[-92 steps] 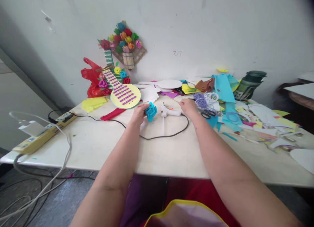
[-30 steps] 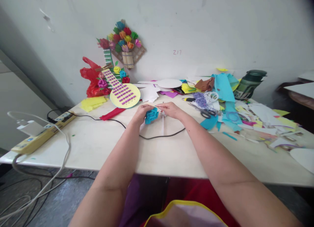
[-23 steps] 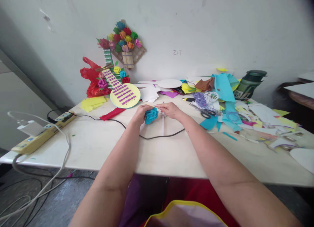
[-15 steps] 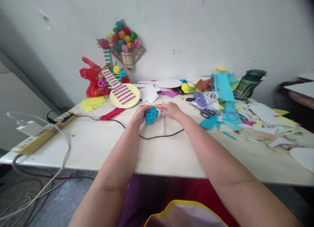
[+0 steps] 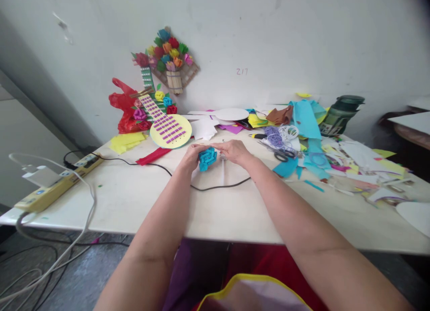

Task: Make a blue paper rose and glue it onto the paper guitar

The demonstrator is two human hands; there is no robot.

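Note:
A blue paper flower (image 5: 207, 159) with folded petals faces me just above the table. My left hand (image 5: 192, 156) is closed around its left side, fingers running behind it. From the right, my right hand (image 5: 233, 150) reaches in with its fingertips pinched at the flower's upper back edge; the exact grip is hidden behind the petals. Under the right hand a pale translucent rod (image 5: 223, 171) points toward me, its far end covered by the hand. A black cable (image 5: 215, 188) curves across the table below both hands.
A yellow-and-purple paper guitar (image 5: 171, 131) leans at the back left, near a red strip (image 5: 153, 156). At left lies a power strip (image 5: 60, 183). Scissors (image 5: 285, 155), yarn (image 5: 280, 135), blue crepe paper (image 5: 305, 118), paper scraps (image 5: 363, 161) and a green bottle (image 5: 342, 115) crowd the right.
The blue paper flower is turned very slightly between my hands. Both hands otherwise stay in nearly the same place.

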